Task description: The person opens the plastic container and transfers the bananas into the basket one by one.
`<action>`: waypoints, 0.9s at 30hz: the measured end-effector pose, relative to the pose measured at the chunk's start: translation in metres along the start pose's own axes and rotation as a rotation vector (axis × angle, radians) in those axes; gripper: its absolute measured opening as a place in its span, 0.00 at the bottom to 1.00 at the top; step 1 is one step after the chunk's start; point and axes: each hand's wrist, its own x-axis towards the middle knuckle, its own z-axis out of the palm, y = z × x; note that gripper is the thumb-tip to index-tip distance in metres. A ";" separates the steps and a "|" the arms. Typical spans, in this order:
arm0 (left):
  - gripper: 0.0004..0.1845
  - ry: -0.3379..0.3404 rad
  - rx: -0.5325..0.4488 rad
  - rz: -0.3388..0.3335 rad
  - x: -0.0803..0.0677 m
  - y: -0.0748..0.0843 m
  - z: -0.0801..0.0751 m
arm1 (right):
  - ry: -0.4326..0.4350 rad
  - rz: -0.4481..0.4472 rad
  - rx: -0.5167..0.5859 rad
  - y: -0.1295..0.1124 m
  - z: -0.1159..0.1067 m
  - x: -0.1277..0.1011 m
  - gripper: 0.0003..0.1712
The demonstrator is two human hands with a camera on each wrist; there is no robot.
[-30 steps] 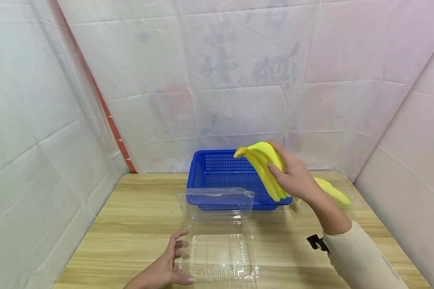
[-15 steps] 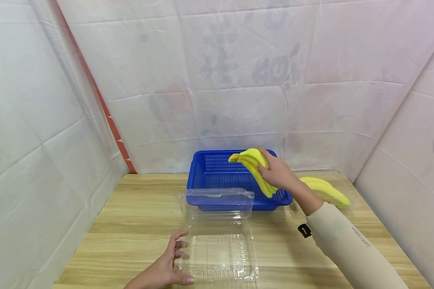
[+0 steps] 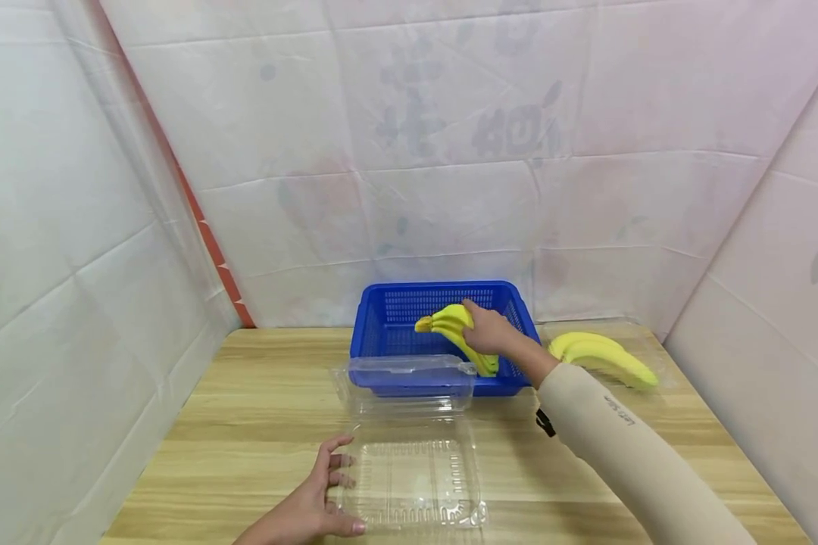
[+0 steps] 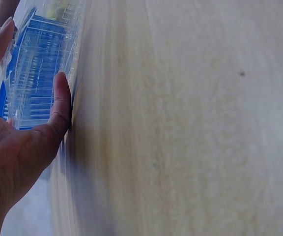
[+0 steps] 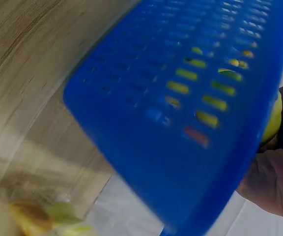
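My right hand (image 3: 488, 331) grips a bunch of yellow bananas (image 3: 451, 322) inside the blue plastic basket (image 3: 360, 333), stem end to the left. In the right wrist view, yellow shows through the slots of the basket wall (image 5: 146, 142), with part of the right hand (image 5: 274, 179) beyond the rim. A clear plastic clamshell box (image 3: 412, 484) stands with its lid (image 3: 409, 371) raised, overlapping the basket's front in the head view. At the box's left side, my left hand (image 3: 310, 496) rests with fingers spread and thumb by the front corner.
To the right of the basket, a second bunch of bananas (image 3: 603, 356) lies in another clear plastic box (image 3: 630, 329). The wooden table (image 3: 245, 424) is enclosed by white sheeting (image 3: 450, 212) at the back and sides.
My right hand has moved left and down with the bananas, from above the basket's right side into it. The left hand and the clamshell box have stayed in place.
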 end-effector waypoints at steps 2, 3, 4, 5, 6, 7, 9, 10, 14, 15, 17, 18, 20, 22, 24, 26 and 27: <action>0.61 -0.004 -0.005 -0.004 0.000 0.000 0.000 | -0.046 0.012 -0.010 -0.005 0.005 0.003 0.42; 0.61 -0.006 -0.009 -0.006 -0.001 -0.001 0.000 | -0.063 0.017 -0.018 -0.007 0.008 0.005 0.42; 0.61 -0.007 -0.010 -0.007 -0.001 -0.001 0.000 | -0.079 0.021 -0.018 -0.008 0.011 0.006 0.42; 0.61 -0.007 -0.010 -0.010 -0.001 -0.001 0.000 | -0.091 0.024 -0.022 -0.010 0.013 0.007 0.42; 0.61 -0.007 -0.009 -0.012 -0.002 -0.002 0.000 | -0.099 0.030 -0.022 -0.011 0.016 0.008 0.42; 0.61 -0.006 -0.007 -0.013 -0.002 -0.002 0.000 | -0.104 0.036 -0.022 -0.011 0.018 0.010 0.42; 0.61 0.000 0.000 -0.014 -0.002 -0.002 0.000 | -0.092 0.042 -0.036 -0.012 0.021 0.011 0.41; 0.61 0.002 0.005 -0.013 -0.002 -0.002 -0.001 | -0.090 0.048 -0.039 -0.013 0.022 0.012 0.41; 0.62 0.006 0.012 -0.014 -0.003 -0.002 -0.002 | -0.086 0.078 -0.050 -0.016 0.025 0.012 0.42; 0.61 0.007 0.014 -0.018 -0.003 -0.002 -0.002 | -0.091 0.086 -0.049 -0.017 0.025 0.012 0.43; 0.61 0.008 0.012 -0.024 -0.004 -0.002 -0.002 | -0.105 0.110 -0.041 -0.018 0.026 0.012 0.43; 0.61 0.008 0.009 -0.025 -0.004 -0.002 -0.002 | -0.104 0.120 -0.047 -0.018 0.025 0.012 0.44; 0.61 0.006 -0.004 -0.025 -0.004 -0.001 -0.002 | -0.099 0.144 -0.055 -0.017 0.025 0.012 0.45; 0.61 0.002 -0.017 -0.020 -0.004 -0.002 -0.002 | -0.074 0.167 -0.073 -0.016 0.023 0.011 0.47; 0.61 0.000 -0.018 -0.020 -0.004 -0.001 -0.002 | -0.034 0.187 -0.103 -0.014 0.022 0.011 0.48; 0.61 0.000 -0.008 -0.022 -0.004 -0.001 -0.003 | -0.003 0.211 -0.120 -0.011 0.020 0.012 0.48; 0.61 0.001 0.001 -0.026 -0.004 -0.001 -0.003 | 0.009 0.223 -0.129 -0.009 0.019 0.012 0.47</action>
